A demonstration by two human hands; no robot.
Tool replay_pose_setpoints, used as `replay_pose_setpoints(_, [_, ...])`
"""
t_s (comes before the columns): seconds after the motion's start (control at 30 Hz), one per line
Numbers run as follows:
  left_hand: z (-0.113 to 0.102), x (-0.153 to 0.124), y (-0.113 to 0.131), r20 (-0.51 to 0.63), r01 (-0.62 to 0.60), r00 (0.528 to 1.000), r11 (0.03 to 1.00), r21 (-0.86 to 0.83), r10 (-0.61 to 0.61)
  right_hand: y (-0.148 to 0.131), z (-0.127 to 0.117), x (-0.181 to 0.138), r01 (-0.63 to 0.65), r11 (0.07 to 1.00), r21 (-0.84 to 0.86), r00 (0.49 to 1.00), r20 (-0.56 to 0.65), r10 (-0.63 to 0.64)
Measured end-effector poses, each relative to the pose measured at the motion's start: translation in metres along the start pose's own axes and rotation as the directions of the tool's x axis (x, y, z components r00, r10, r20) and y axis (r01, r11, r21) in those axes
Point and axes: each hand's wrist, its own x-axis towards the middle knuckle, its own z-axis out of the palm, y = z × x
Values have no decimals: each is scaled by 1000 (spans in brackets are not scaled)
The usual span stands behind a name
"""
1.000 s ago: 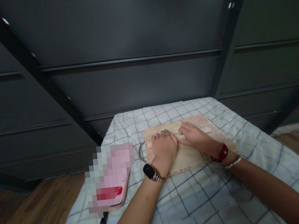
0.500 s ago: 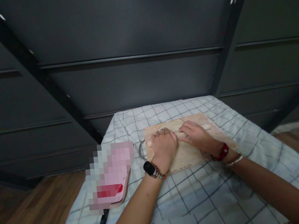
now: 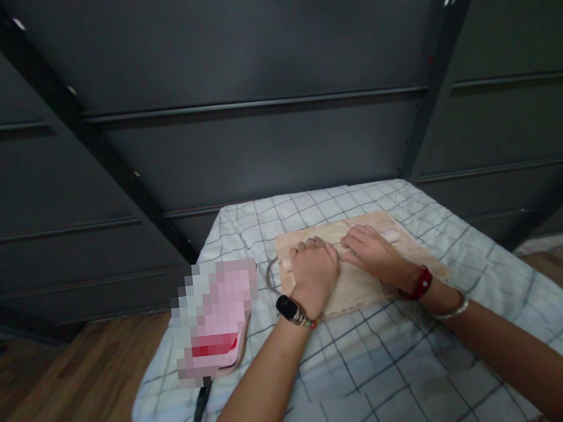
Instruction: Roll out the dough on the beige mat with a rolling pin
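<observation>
A pale roll, either dough or a slim pin, lies crosswise on a light wooden board. The board sits on a table covered with a white checked cloth. My left hand, with a black watch at the wrist, is curled over the left part of the roll, and the roll's end pokes out beside it. My right hand, with a red band and a silver bangle at the wrist, lies on the roll's middle with its fingers stretched forward. Both hands hide most of the roll.
A pink, blurred-out flat object lies on the cloth left of the board, with a black strap hanging below it. A thin wire loop sticks out at the board's left edge. Behind the table are a dark panelled wall and slanted black beams; around it is wooden floor.
Both hands have slid a little farther away across the board with the roll under them. The view has shifted slightly to the left.
</observation>
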Motion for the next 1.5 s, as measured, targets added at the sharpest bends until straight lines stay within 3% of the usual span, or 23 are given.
replay_pose_setpoints(0.5, [-1,0,1,6,2,1000,1000,10,-2,-2,-1,1,12,995,-101,999,31,-9])
replay_pose_setpoints(0.83, [0,1,-2,2,-1,1000,1000,-5,1,2,-3,-3,-13,995,103,998,-59,19])
replay_pose_setpoints(1.1, [0,2,-2,9,-6,1000,1000,-5,6,3,-5,-4,45,999,9,999,-8,-45])
replay_pose_setpoints(1.5, [2,1,-2,-10,-13,1000,1000,-15,13,-4,-3,-4,-18,999,-32,1000,-2,18])
